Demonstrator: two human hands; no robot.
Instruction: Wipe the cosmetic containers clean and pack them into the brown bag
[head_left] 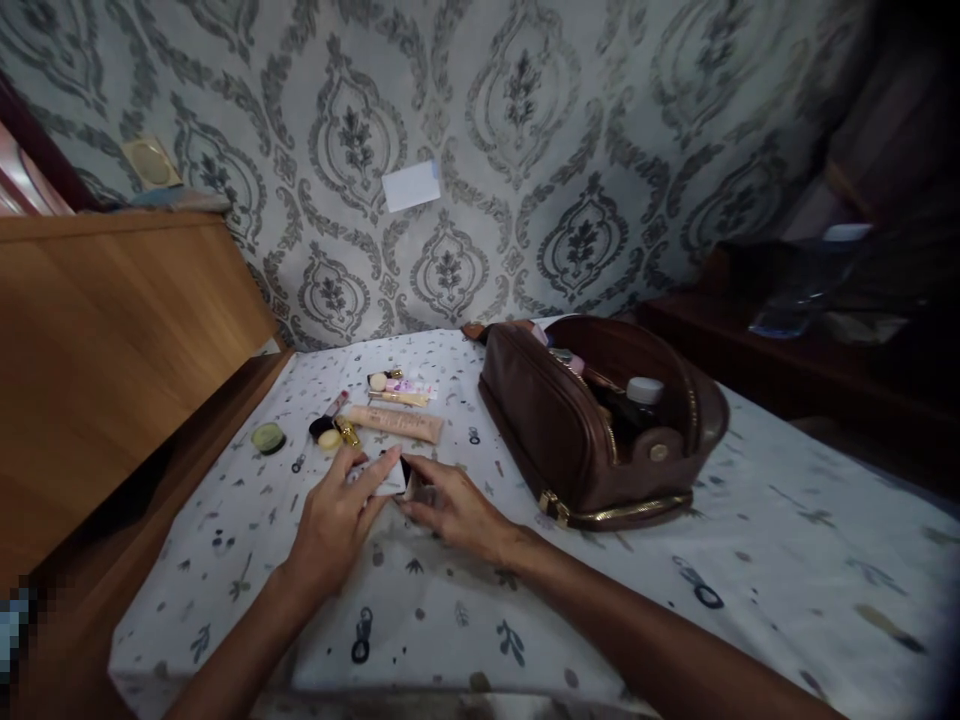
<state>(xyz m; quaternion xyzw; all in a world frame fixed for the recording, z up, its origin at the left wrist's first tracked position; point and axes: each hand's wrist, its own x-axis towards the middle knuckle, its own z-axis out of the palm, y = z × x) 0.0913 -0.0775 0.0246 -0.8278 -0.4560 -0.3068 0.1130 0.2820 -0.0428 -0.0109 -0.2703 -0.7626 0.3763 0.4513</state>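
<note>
Between my two hands is a small white box-like item (pixel 391 482) with a dark right end. My left hand (pixel 337 515) grips its white part, thumb on top. The fingers of my right hand (pixel 457 505) close on the dark end; what exactly they pinch is partly hidden. Just beyond lie a beige squeeze tube (pixel 397 423), a gold-coloured lipstick tube (pixel 347 431) and a round yellowish compact (pixel 328 439). Farther back are a slim gold tube (pixel 401 398) and a small round cream-coloured piece (pixel 377 382). A round green-lidded jar (pixel 268 438) sits to the left.
A brown toiletry bag (pixel 540 420) stands unzipped at the right, with a white-capped bottle (pixel 643 392) inside. A patterned cloth (pixel 420 630) covers the table. Wooden furniture (pixel 127 330) borders the left, a patterned wall (pixel 450 220) the back. A clear bottle (pixel 806 285) is far right.
</note>
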